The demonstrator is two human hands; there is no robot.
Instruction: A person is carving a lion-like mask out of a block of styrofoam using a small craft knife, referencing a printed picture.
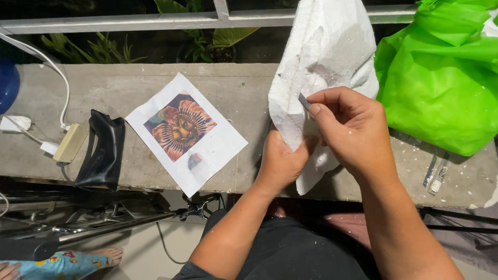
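Observation:
My left hand [280, 158] grips the lower part of a big white foam block [321, 57] from behind and holds it upright over the concrete ledge [244, 93]. My right hand [347, 124] pinches a small thin metal blade [304, 101] between thumb and fingers, its edge pressed against the foam's face. White foam crumbs speckle both hands and the ledge.
A printed picture of a flower [184, 132] lies on the ledge to the left, beside a black pouch [102, 150] and a power strip with white cables [70, 141]. A bright green bag [441, 78] sits at right, with small tools [436, 173] below it. Another person's foot [106, 255] shows at bottom left.

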